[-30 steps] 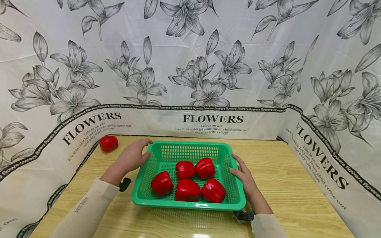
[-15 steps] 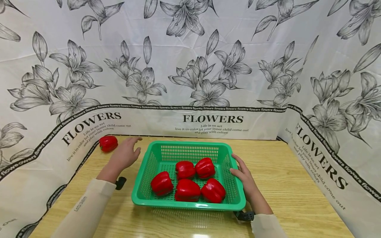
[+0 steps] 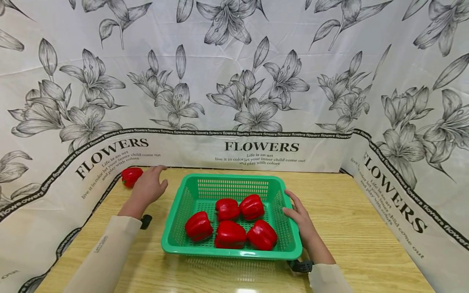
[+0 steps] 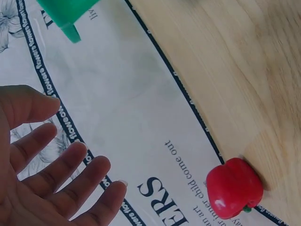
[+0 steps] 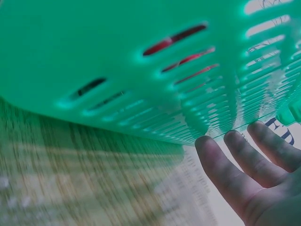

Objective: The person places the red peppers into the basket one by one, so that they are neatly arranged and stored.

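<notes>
Left hand [image 4: 42, 160], fingers spread, empty, near loose glossy red bell pepper [image 4: 233, 187] lower right in wrist view; right hand [image 3: 300, 217] fingers flat against green plastic mesh basket [image 3: 234, 179]; head view alone shows five peppers inside.

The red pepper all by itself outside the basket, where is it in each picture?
Head view: the lone red pepper sits far left on the table, against the flowered cloth, just beyond the left hand.
Left wrist view: the pepper is at the bottom right, where the wood meets the cloth.
Right wrist view: not in it.
Shared landmark: the green basket, a corner of it at the top left of the left wrist view.
</notes>
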Available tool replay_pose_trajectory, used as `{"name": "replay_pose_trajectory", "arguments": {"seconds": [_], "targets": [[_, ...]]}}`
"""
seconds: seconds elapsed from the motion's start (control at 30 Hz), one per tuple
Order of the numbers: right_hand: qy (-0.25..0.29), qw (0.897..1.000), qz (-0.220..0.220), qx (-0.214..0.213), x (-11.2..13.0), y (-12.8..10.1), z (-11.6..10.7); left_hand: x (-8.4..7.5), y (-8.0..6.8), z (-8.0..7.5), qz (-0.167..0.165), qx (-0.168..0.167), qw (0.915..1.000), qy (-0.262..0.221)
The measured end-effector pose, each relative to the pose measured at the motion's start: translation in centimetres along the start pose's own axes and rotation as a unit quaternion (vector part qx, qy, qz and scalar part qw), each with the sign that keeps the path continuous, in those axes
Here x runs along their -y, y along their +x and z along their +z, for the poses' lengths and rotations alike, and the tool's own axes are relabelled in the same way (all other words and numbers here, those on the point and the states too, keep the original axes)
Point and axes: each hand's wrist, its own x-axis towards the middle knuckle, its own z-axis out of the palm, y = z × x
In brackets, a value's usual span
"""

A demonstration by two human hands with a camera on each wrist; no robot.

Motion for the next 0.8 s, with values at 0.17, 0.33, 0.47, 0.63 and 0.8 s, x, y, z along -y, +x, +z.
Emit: {"name": "replay_pose_trajectory", "arguments": {"seconds": [0.17, 0.33, 0.47, 0.63, 0.8], "targets": [[-0.001, 1.0, 0.0, -0.001, 0.0, -0.1, 0.0, 0.8, 0.4, 0.3, -0.009, 0.001, 0.9999, -0.004], [0.0, 1.0, -0.004, 0.001, 0.1, -0.1, 0.0, 1.5, 1.0, 0.5, -0.018, -0.003, 0.9997, -0.017], [0.0, 1.0, -0.002, 0.0, 0.1, -0.1, 0.0, 2.2, 1.5, 0.9, -0.025, -0.016, 0.9995, -0.014], [-0.006, 1.0, 0.004, -0.003, 0.1, -0.1, 0.0, 3.1, 2.0, 1.5, -0.035, -0.019, 0.9991, -0.014], [-0.002, 1.0, 0.004, -0.002, 0.1, -0.1, 0.0, 3.4, 2.4, 1.7, -0.045, -0.011, 0.9989, -0.005]]}}
